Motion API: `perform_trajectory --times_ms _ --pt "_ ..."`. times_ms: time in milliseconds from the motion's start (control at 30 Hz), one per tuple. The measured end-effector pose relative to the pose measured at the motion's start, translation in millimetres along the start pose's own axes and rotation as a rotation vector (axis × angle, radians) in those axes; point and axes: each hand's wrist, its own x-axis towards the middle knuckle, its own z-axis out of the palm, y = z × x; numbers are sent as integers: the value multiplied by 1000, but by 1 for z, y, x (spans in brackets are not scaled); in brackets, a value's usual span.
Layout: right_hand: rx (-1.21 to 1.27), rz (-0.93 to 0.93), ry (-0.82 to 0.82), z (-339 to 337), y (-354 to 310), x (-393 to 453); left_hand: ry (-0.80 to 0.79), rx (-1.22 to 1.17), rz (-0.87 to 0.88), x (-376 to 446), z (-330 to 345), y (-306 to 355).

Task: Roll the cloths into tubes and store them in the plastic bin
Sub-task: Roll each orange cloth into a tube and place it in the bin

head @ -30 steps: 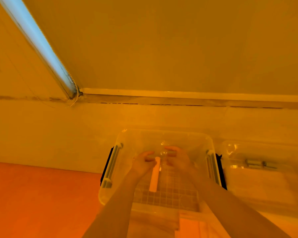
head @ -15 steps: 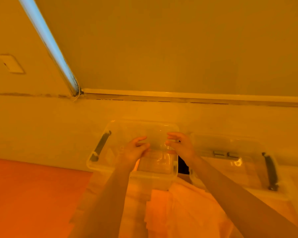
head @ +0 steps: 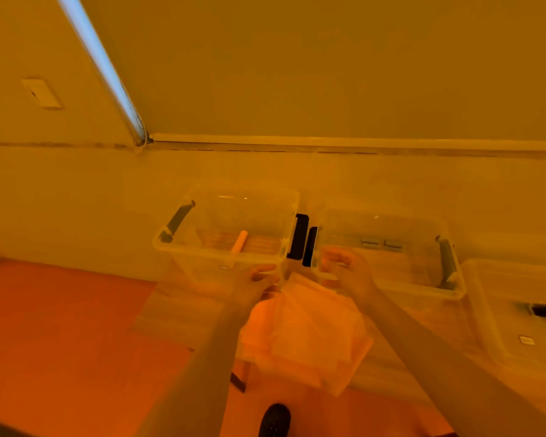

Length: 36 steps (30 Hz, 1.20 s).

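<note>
The clear plastic bin point(head: 221, 252) stands at the back of a low table, against the wall. One rolled cloth tube point(head: 239, 242) lies on its floor. A stack of flat orange cloths point(head: 306, 329) lies in front of it, near me. My left hand point(head: 259, 279) hovers at the stack's far left corner with fingers loosely curled. My right hand point(head: 344, 269) hovers over the stack's far right corner, also loosely curled. The hands are blurred, and neither plainly holds anything.
A second clear bin point(head: 391, 287) with dark handles stands right of the first, holding small grey items. Another clear container point(head: 486, 310) sits at the far right. The low table point(head: 171, 316) stands on an orange floor point(head: 60, 326). A black shoe point(head: 275, 419) shows below.
Both hands let go of the rolled cloth inside the bin and drew back out toward me, ending over the stack of cloths. The view also tilted down and to the right.
</note>
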Motion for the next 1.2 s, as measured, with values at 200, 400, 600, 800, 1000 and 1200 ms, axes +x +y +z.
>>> perform_trajectory --times_ms 200,400,600,800,1000,1200 --pt "33 114 72 -14 41 -18 -38 145 -65 4 11 -42" --pt "51 160 95 -10 114 -7 -114 298 -40 46 17 -79" --pt "-57 72 174 -3 188 13 -169 355 41 97 18 -118" --pt "-241 -93 252 2 223 12 -204 377 140 121 19 -145" --pt "-169 -179 312 7 227 1 -215 331 240 119 19 -163" --pt "-176 -169 471 10 223 -23 -246 274 281 104 14 -168"
